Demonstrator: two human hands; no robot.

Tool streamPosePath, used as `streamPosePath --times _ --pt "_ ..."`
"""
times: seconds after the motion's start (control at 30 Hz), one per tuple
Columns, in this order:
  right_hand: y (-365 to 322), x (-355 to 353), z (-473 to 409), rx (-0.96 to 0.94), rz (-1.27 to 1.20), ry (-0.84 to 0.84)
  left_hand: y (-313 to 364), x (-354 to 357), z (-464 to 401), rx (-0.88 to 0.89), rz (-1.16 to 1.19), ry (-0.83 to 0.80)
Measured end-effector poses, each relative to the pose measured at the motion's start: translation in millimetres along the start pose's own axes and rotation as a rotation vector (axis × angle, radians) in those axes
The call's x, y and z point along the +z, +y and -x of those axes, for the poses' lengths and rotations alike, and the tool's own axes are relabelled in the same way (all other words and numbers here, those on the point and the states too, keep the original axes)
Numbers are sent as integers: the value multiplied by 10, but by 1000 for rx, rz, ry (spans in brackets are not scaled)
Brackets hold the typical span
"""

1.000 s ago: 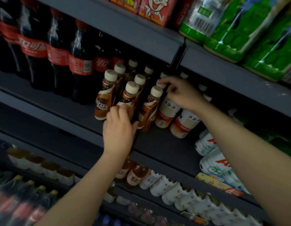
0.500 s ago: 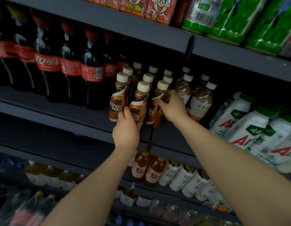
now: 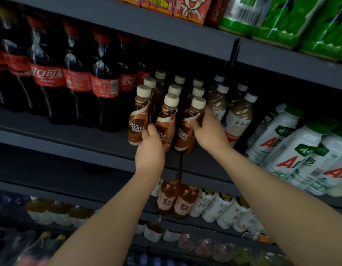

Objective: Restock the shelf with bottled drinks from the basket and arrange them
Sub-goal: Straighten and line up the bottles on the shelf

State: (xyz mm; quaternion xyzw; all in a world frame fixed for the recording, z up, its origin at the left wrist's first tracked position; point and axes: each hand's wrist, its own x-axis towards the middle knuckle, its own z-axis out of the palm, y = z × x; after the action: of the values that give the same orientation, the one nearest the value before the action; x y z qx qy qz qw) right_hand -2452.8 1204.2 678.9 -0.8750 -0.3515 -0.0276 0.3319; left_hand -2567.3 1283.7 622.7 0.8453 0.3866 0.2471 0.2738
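Left hand [image 3: 150, 150]: grip curled round the lower body of the middle front coffee bottle [image 3: 167, 121], fingers wrapped over its label.
Right hand [image 3: 209, 131]: grip curled round the right front coffee bottle [image 3: 191, 123], thumb across the label, fingers behind it.
Left front coffee bottle [image 3: 138, 116]: upright, untouched, just beside the held pair.
Shelf [image 3: 70, 139]: dark; carries three rows of cream-capped coffee bottles, cola bottles [image 3: 74, 79] to the left, milk tea bottles [image 3: 237, 116] and white green-capped bottles [image 3: 292, 146] to the right.
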Motion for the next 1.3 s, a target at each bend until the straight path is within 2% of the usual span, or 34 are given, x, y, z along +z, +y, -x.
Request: streamPosePath --times 0.27,0.7,1.0,1.2,1.3 --pt "-23 27 11 -17 29 16 30 -44 7 -2 30 -11" --pt "172 -37 -62 31 -96 -19 54 1 76 -4 -31 24" --pt "87 -2 -43 -59 -58 -27 33 34 78 9 -39 43" --pt "87 -54 -55 -55 -62 -85 27 -9 128 9 -39 18" --pt "116 -179 -72 -60 -1 -112 11 -37 207 70 -65 82"
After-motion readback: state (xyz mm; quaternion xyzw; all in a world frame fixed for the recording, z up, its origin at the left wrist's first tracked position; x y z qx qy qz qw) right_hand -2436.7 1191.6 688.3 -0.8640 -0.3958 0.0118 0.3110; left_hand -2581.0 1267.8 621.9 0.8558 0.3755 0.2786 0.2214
